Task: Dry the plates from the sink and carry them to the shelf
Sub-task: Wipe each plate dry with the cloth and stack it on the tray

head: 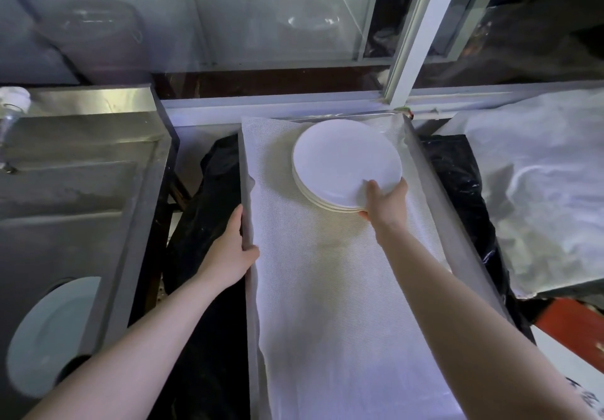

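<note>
Right hand [384, 202] pinches the white plate stack [346, 165] on the lined shelf [327, 289]; left hand [233, 253] grips the shelf's edge; lower gently, square.

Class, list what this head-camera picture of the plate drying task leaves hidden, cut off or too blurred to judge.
1. Head view: the right hand covers the near rim of the plate stack, so the plate count is unsure.
2. The left forearm and the picture's edge cut off the plate in the sink.
3. The left hand grips the shelf edge; its fingers are hidden.
4. Things behind the glass are blurred.
</note>
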Tool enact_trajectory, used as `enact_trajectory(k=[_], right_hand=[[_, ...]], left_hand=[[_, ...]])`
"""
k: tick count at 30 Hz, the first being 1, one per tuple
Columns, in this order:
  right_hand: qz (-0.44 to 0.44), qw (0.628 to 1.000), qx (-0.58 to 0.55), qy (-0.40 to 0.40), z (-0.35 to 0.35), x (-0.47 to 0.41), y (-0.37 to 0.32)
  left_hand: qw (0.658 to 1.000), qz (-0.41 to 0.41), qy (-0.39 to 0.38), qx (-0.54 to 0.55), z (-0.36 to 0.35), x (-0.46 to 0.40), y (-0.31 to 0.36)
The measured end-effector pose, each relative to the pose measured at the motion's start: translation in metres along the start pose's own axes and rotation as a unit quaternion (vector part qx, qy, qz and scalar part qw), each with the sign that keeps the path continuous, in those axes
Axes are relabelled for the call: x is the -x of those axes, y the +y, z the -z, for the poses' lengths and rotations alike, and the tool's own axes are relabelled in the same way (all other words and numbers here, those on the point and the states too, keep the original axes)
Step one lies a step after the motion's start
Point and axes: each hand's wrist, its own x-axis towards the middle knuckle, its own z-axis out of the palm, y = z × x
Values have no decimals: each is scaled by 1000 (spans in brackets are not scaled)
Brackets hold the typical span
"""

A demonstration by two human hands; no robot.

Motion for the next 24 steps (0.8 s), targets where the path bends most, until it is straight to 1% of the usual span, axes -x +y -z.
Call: enact_trajectory(k=[4, 8, 12, 16, 20, 24], right_hand=[[-5, 1000, -6, 6, -2, 1, -2], [11, 1000, 12, 7, -5, 4, -2], [20, 1000, 3, -15, -5, 9, -2], [4, 1000, 0, -22, -3, 16, -6], [-34, 999, -35, -4, -6, 42, -2], [-33, 999, -11, 19, -12, 86, 11]], left_hand=[[1000, -10, -6, 7, 5, 1, 1], [1000, -10, -7, 21, 7, 2, 4], [1000, -8, -2, 8, 10, 2, 6], [1000, 2, 7, 6, 11, 6, 5], [1000, -8, -4, 9, 17, 16, 4], [999, -15, 5, 38, 29, 28, -2]])
